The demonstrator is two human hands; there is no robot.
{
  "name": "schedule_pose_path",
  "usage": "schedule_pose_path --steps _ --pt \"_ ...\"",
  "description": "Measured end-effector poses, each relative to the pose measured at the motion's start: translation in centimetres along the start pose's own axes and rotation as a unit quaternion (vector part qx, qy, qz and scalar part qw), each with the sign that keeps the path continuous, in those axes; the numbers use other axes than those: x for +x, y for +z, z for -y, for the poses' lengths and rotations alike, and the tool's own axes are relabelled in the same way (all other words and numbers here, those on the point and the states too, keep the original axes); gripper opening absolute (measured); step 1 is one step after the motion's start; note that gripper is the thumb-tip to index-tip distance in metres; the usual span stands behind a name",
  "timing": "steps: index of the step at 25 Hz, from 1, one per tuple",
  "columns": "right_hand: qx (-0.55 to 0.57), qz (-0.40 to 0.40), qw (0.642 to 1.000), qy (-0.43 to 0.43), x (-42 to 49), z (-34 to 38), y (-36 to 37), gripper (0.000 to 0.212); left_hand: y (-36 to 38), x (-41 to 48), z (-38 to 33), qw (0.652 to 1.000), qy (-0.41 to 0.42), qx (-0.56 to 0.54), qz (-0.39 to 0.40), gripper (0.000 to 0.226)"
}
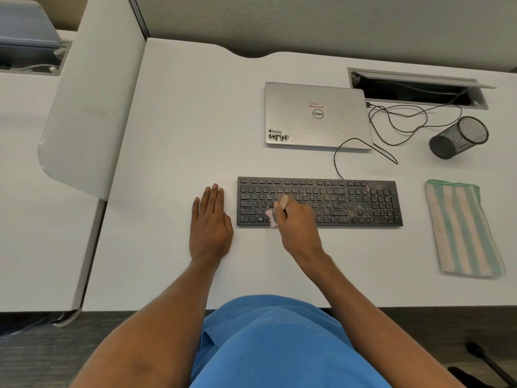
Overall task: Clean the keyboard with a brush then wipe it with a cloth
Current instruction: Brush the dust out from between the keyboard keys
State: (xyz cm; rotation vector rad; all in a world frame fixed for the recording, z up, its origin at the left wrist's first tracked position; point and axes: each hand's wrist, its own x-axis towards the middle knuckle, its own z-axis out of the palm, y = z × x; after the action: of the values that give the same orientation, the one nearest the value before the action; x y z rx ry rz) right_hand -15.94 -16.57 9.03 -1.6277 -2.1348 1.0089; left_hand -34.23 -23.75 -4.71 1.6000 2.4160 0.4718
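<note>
A black keyboard (pixel 349 203) lies across the white desk, with tan crumbs and dust spread over its middle and right keys. My right hand (pixel 296 222) is over the keyboard's left half, shut on a small brush (pixel 272 218) whose pale bristles touch the lower left keys and whose light handle end sticks up past my fingers. Flat on the desk, just left of the keyboard, rests my left hand (pixel 211 219), fingers together and holding nothing. A folded cloth (pixel 461 228) with green and beige stripes lies to the right of the keyboard.
A closed silver laptop (pixel 316 116) sits behind the keyboard. Black cables (pixel 397 121) loop from it to an open cable hatch (pixel 414 88) at the back right. A black mesh pen cup (pixel 458 137) lies on its side. A white divider panel (pixel 92 107) borders the desk's left side.
</note>
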Motion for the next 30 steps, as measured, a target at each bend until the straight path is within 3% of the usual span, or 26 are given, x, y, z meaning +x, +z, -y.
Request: schedule_pose_path --steps 3,7,13,16,24,28,30 --pt "-0.009 0.024 0.999 0.036 0.3 -0.4 -0.4 0.035 -0.1 -0.1 0.0 1.0 0.001 -0.003 -0.001 0.066" --pt "0.047 -0.035 0.998 0.01 0.2 0.5 -0.6 0.034 -0.2 0.0 0.0 1.0 0.002 -0.007 -0.008 0.066" --pt "0.06 0.02 0.997 0.042 -0.6 -0.4 -0.5 0.031 -0.1 -0.1 0.0 1.0 0.002 -0.005 -0.005 0.066" --pt "0.098 0.025 0.995 0.005 -0.2 0.3 -0.1 0.028 -0.1 -0.1 -0.1 1.0 0.0 -0.005 -0.004 0.066" --pt "-0.012 0.104 0.989 -0.109 0.8 3.2 2.7 0.019 -0.2 -0.1 0.0 1.0 0.002 -0.005 -0.002 0.067" --pt "-0.102 0.075 0.992 -0.018 1.3 1.1 1.3 0.025 0.0 0.0 -0.1 1.0 0.002 -0.001 -0.009 0.066" --pt "-0.145 0.047 0.988 -0.019 1.5 0.6 0.8 0.025 0.0 0.0 -0.1 1.0 0.001 -0.001 -0.008 0.066"
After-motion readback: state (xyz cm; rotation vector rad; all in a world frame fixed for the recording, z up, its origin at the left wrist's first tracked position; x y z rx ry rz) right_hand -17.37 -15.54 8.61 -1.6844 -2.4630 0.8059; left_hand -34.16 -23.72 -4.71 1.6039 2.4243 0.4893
